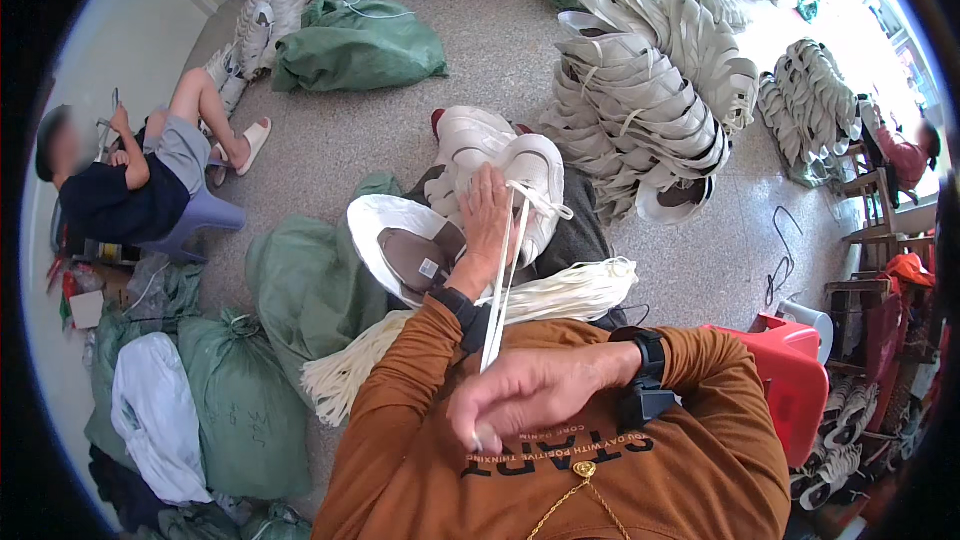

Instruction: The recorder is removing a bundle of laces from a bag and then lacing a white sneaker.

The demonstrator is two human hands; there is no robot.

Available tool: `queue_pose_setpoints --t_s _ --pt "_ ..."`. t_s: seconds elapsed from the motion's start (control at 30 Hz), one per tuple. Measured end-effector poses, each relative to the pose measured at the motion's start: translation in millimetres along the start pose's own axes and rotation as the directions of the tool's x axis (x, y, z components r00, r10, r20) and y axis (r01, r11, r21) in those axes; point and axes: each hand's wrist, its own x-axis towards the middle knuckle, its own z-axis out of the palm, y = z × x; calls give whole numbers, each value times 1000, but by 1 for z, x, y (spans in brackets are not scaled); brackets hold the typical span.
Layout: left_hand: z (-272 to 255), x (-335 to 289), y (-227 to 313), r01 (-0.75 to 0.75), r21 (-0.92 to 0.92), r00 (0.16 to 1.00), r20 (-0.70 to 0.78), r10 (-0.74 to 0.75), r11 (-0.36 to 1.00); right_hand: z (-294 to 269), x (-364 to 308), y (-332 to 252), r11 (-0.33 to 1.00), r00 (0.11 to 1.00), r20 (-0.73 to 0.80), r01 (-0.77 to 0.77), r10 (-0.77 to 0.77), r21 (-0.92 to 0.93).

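Observation:
My left hand (487,218) lies with its fingers stretched flat over white shoe uppers (540,172) on my lap, its thumb hidden. From the right-hand upper, a pale shoelace (499,305) runs taut in two strands toward my chest. There my right hand (535,390), slightly blurred, is curled closed where the strands end. Beside my left wrist rests another upper (372,230), its brown lining facing up. A thick bundle of cream laces (570,292) stretches across my lap under my left forearm.
Large stacks of white uppers (640,105) stand ahead on the right. Green sacks (245,405) lie at left, another sack (355,43) farther off. A person (130,175) sits on a purple stool at left; another (905,160) sits far right. A red stool (785,375) stands by my right elbow.

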Motion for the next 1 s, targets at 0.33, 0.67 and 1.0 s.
queue_pose_setpoints --t_s 0.33,0.67,1.0 --pt "-84 -54 24 -520 -509 820 -75 567 686 -33 -74 -39 943 714 -618 280 -329 -179" --pt "-79 -53 29 -314 -668 908 -3 420 675 -131 -92 2 240 464 -638 -661 -615 -711" --pt "-76 -54 28 -388 -649 903 -127 410 654 -167 -30 -38 795 592 -725 -221 -351 -565"
